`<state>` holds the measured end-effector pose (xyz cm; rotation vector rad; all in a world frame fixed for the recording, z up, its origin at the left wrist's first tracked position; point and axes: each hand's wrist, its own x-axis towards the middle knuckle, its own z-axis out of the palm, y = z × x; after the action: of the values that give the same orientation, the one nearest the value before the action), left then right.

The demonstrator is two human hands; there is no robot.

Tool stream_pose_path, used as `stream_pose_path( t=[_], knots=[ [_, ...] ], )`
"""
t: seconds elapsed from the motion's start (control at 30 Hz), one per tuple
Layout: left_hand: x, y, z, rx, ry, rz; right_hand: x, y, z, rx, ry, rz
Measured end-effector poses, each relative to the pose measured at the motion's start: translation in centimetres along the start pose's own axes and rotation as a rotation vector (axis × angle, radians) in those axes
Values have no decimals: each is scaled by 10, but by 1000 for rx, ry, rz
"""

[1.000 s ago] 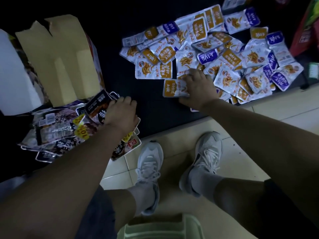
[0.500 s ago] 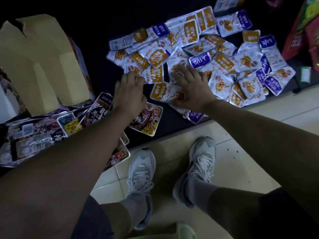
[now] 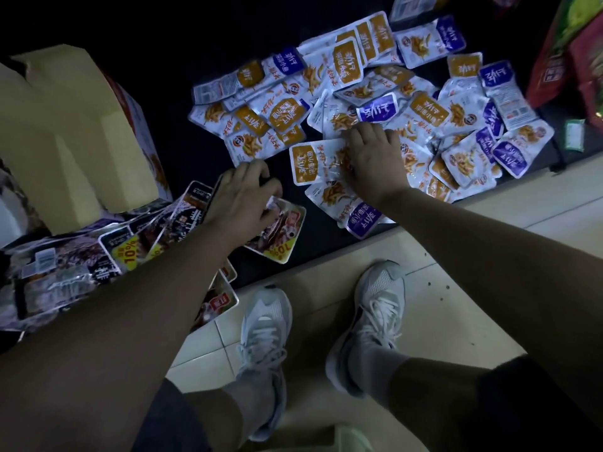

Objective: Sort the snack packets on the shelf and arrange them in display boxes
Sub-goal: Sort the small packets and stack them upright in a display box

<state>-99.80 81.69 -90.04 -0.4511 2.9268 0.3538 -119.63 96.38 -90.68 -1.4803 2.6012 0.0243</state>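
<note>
My left hand (image 3: pixel 239 197) has crossed toward the fish-snack pile (image 3: pixel 424 109), fingers curled, grip unclear; my right hand (image 3: pixel 375 161) presses flat on an orange packet (image 3: pixel 313 163). Sorting continues.

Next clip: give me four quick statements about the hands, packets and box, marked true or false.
1. The right hand rests on the orange and purple packets. True.
2. The cardboard box stands to the right of that pile. False: it stands to the left.
3. The left hand is at the dark packets. True.
4. The person is barefoot. False: both feet wear light shoes.
</note>
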Motion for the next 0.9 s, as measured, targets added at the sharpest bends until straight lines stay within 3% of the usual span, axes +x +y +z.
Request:
stream_pose_path(
  t=[0.2,0.3,0.43,0.5,0.63,0.77,0.9],
  knots=[
    [-16,-8,-3,-16,-78,22,-6,3,-14,-10,-94,-32],
    [-12,-9,-9,-21,-77,-13,-11,10,-20,-6,-39,-49],
    [12,5,-18,-27,-46,-71,-10,30,-23,56,-214,245],
    [27,15,-20,-48,-42,-109,-12,37,-18,80,-317,295],
    [53,23,-17,-86,-93,-147,-14,44,-15,80,-156,155],
    [70,24,-13,-140,-197,-202,-11,56,-11,78,-98,37],
    [72,30,-5,-112,-103,-46,-3,59,-6,111,-36,-14]
  ],
)
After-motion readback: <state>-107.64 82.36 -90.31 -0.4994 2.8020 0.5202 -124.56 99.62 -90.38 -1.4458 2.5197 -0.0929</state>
